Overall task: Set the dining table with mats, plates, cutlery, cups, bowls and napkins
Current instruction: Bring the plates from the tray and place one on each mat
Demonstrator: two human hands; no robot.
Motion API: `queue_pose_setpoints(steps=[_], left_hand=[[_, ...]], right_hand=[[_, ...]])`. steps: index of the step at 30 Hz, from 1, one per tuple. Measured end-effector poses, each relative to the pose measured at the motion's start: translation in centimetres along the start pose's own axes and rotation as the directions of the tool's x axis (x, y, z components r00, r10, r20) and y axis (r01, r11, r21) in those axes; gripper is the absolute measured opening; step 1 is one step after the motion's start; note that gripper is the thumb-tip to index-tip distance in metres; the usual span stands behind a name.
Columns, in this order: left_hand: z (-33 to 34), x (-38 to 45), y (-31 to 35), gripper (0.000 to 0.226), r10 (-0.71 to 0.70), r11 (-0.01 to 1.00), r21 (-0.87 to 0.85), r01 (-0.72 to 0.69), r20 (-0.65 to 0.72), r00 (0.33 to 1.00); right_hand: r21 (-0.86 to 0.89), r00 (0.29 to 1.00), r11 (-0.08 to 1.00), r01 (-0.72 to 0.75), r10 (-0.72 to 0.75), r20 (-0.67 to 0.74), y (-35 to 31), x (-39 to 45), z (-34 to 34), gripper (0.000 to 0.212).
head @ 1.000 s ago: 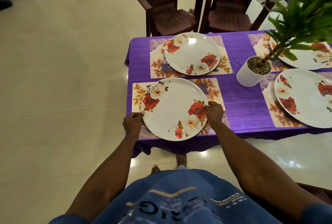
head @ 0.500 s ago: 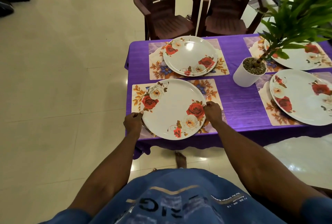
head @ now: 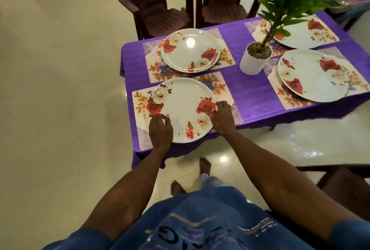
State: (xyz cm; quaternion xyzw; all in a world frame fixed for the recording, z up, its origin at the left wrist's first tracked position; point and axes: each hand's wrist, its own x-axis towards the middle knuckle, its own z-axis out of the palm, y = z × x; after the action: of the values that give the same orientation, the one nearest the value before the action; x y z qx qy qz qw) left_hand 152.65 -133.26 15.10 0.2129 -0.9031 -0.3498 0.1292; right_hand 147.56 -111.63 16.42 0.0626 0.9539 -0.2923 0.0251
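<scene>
Near plate (head: 181, 109) flat on mat (head: 140, 101) at table's near-left corner. Left hand (head: 160, 129) over near-left rim, fingers loose, gripping nothing. Right hand (head: 222, 118) curled at right rim; pinch unclear. 4 plates laid.

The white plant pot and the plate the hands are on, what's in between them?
Between the plant pot and the near plate, the head view shows a corner of the floral mat and a bare strip of purple tablecloth.
</scene>
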Motion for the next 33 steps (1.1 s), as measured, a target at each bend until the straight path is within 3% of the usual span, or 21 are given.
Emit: queue_pose_setpoints(steps=[5, 8, 12, 15, 19, 23, 28, 33], left_hand=[[3.3, -2.1, 3.2, 0.022, 0.324, 0.937, 0.078, -0.342, 0.177, 0.929], [5.0, -3.6, 5.1, 0.019, 0.375, 0.907, 0.089, -0.412, 0.274, 0.885], [8.4, -5.9, 8.9, 0.014, 0.430, 0.879, 0.047, -0.474, 0.353, 0.831], [13.1, -8.4, 13.3, 0.014, 0.529, 0.808, 0.036, -0.589, 0.398, 0.750], [19.8, -13.3, 20.4, 0.019, 0.562, 0.786, -0.064, -0.615, 0.490, 0.667], [25.3, -18.8, 26.0, 0.019, 0.627, 0.695, -0.139, -0.706, 0.598, 0.499], [30.1, -23.0, 30.9, 0.022, 0.666, 0.582, -0.200, -0.788, 0.674, 0.320], [34.7, -24.8, 35.1, 0.022, 0.694, 0.493, -0.252, -0.833, 0.691, 0.203]], right_hand=[[-0.141, 0.994, 0.984, 0.108, -0.107, 0.009, 2.4, -2.5, 0.0, 0.019], [-0.189, 0.986, 0.969, 0.160, -0.168, -0.025, 4.6, -3.0, -0.8, 0.010], [-0.180, 0.986, 0.975, 0.128, -0.144, -0.083, 8.8, -3.1, -3.0, 0.013], [-0.168, 0.992, 0.985, 0.049, -0.068, -0.109, 13.5, -3.1, -5.8, 0.015], [-0.198, 0.991, 0.977, -0.078, 0.054, -0.123, 21.8, -4.3, -9.7, 0.013], [-0.211, 0.981, 0.962, -0.175, 0.154, -0.115, 30.1, -5.4, -14.3, 0.016], [-0.168, 0.919, 0.912, -0.373, 0.339, -0.202, 36.9, -6.2, -19.7, 0.019], [-0.076, 0.853, 0.858, -0.507, 0.487, -0.188, 40.1, -6.7, -20.9, 0.020]])
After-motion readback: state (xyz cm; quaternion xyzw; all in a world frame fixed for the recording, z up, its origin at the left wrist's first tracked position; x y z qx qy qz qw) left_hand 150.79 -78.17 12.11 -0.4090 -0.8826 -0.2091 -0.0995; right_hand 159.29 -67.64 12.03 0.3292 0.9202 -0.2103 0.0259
